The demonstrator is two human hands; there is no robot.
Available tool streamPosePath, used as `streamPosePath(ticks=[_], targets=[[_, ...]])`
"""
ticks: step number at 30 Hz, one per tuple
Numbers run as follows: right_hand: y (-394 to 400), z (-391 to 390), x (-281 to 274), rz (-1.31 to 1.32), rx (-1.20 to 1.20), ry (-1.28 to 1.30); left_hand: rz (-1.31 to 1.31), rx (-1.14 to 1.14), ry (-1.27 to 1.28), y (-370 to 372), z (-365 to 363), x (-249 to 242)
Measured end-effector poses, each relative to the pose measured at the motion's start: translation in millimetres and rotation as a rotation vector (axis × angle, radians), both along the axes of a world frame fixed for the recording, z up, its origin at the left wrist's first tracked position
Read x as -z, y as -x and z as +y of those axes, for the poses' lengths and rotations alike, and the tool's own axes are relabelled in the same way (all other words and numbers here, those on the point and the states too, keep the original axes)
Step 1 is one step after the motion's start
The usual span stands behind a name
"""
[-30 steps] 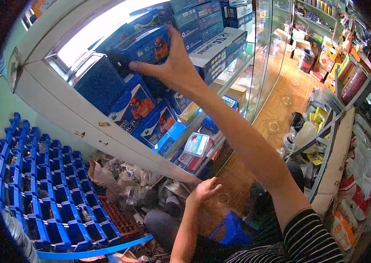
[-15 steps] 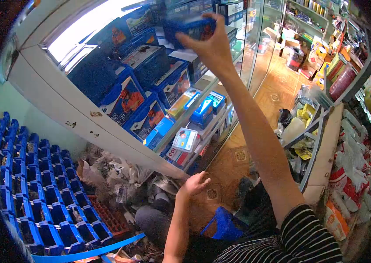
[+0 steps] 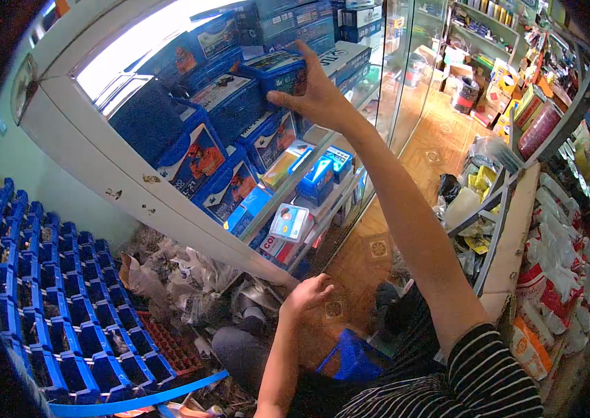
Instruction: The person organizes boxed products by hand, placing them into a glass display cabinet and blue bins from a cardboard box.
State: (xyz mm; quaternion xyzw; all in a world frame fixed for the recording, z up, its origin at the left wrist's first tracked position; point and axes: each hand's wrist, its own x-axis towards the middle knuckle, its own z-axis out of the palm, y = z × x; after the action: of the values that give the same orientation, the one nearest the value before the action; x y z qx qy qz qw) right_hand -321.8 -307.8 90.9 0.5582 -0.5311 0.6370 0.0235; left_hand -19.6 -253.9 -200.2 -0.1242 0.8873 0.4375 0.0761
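Note:
My right hand [image 3: 316, 97] reaches into the glass display case and grips the right end of a blue box [image 3: 270, 64]. The thumb lies along its near side and a finger is over its top. This box sits among the stacked boxes, above a dark blue box [image 3: 229, 97] with white lettering. Low beside the case's front corner, my left hand [image 3: 307, 292] holds nothing, its fingers loosely bent and slightly apart. A small white-and-blue box [image 3: 291, 222] lies on the lower shelf above that hand.
The display case's white frame [image 3: 100, 164] runs diagonally across the left. Blue parts bins [image 3: 65, 306] stand at lower left, near crumpled plastic bags [image 3: 197, 279]. A metal rack [image 3: 504, 202] with bagged goods is on the right. Tiled floor [image 3: 378, 244] runs between.
My right hand has lowered the blue box from above the stack down onto the boxes, moving down and left. My left hand has barely moved.

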Motion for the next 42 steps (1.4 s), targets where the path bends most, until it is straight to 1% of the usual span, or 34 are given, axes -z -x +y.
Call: streamPosePath(ticks=[1,4,7,10,11,13,15,17,19,20,21,22,23,24,25,26,28,29,30,32,35,36,37,38,40,42], targets=[[-0.8,0.3,-0.3,-0.019,-0.026,0.033,-0.001,0.011,0.02,1.7,0.9,-2.9],[-4.8,14.9,-9.2,-0.067,0.101,-0.094,-0.046,0.006,0.0,3.4,4.2,-13.3],[8.2,25.2,-20.3,0.027,0.055,-0.258,-0.024,0.016,-0.024,2.9,0.6,-2.2],[31.7,30.5,-17.1,0.012,-0.281,-0.155,-0.013,0.014,0.02,3.3,-1.7,7.9],[32.7,34.3,-15.4,-0.061,-0.267,-0.165,-0.043,0.009,-0.02,3.0,-2.0,7.6],[39.2,30.3,-10.1,-0.029,-0.261,-0.071,-0.105,0.004,-0.097,3.1,-3.8,-2.1],[34.6,25.3,-6.1,-0.031,-0.278,0.033,-0.058,-0.004,-0.044,2.8,-4.2,2.6],[25.4,28.0,-6.7,-0.022,-0.232,-0.036,-0.05,0.0,-0.014,0.6,-5.0,8.2],[25.7,24.9,-1.7,-0.004,-0.166,-0.084,-0.081,0.025,-0.01,2.8,-4.7,1.7],[26.5,20.0,-0.4,0.008,-0.124,-0.098,-0.03,0.03,0.005,3.1,-5.7,10.1],[28.4,16.2,4.6,0.016,-0.08,-0.112,0.019,0.037,0.018,2.7,-9.2,28.4],[24.3,18.3,3.2,0.07,0.005,-0.076,0.062,0.045,0.029,1.7,-6.4,28.5],[22.9,20.5,-0.7,0.127,0.09,-0.042,-0.033,0.019,0.031,1.9,-3.7,29.4],[25.6,19.8,-0.5,0.194,0.173,-0.003,-0.087,0.013,-0.006,2.5,-1.3,16.8],[22.2,20.6,7.1,0.365,0.463,0.136,-0.076,0.004,0.027,2.1,1.0,19.6],[20.7,25.2,15.0,0.247,0.466,0.234,-0.063,-0.008,0.061,3.0,3.2,20.3],[10.2,42.6,35.7,0.007,0.464,0.435,-0.045,0.003,0.02,4.0,4.8,11.9],[0.0,56.7,55.6,-0.191,0.51,0.408,-0.041,0.01,0.001,3.6,3.3,8.0],[-9.6,71.2,81.2,-0.391,0.549,0.374,-0.038,0.006,0.052,2.3,1.9,9.0],[-9.9,81.3,152.1,-0.335,0.624,0.067,-0.033,-0.015,0.143,-1.2,4.4,14.5],[-31.7,69.9,217.9,0.085,0.504,-0.225,-0.004,-0.054,0.152,-1.1,3.5,21.8],[-41.5,60.6,230.0,0.053,0.478,-0.307,0.03,-0.043,0.115,-2.8,4.4,24.0],[-48.4,51.0,232.5,0.047,0.499,-0.333,0.074,-0.04,0.097,-5.8,5.9,26.3],[-50.6,36.2,229.8,0.044,0.514,-0.333,0.128,-0.042,0.105,-6.4,-0.6,27.0],[-38.2,23.0,236.2,0.027,0.511,-0.308,0.111,-0.055,0.177,-10.8,-0.5,45.6],[-36.7,27.3,225.6,-0.094,0.515,-0.397,-0.067,-0.051,0.133,-1.2,1.8,6.1]])
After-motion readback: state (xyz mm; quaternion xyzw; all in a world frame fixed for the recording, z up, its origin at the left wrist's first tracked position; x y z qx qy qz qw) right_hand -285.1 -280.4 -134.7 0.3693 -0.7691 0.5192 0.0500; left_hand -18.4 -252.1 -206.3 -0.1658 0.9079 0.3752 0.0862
